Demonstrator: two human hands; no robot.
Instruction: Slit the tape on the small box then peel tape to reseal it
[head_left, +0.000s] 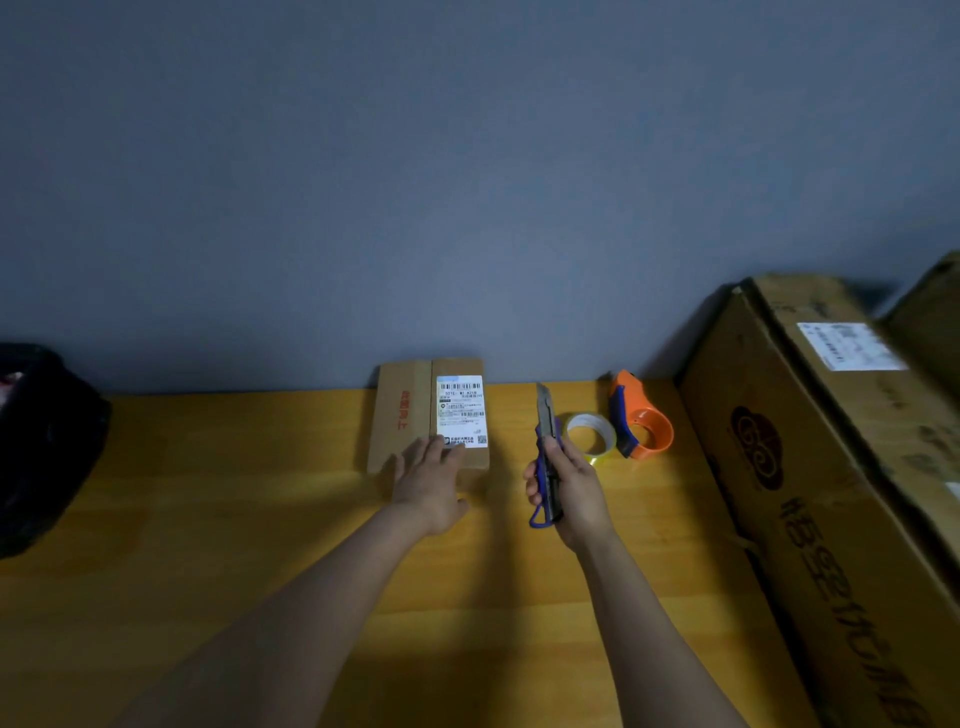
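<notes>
A small flat cardboard box (402, 415) with a white shipping label and red print lies on the wooden table against the wall. My left hand (428, 483) rests flat on its near edge, fingers spread. My right hand (569, 488) grips a blue utility knife (546, 421), blade extended and pointing away, to the right of the box and apart from it. A roll of clear tape (592, 436) lies just beyond that hand. Beside the roll stands an orange tape dispenser (641, 415).
A large cardboard carton (831, 467) fills the right side of the table (208, 519), with another behind it. A black bag (41, 441) sits at the left edge. The grey wall closes off the back.
</notes>
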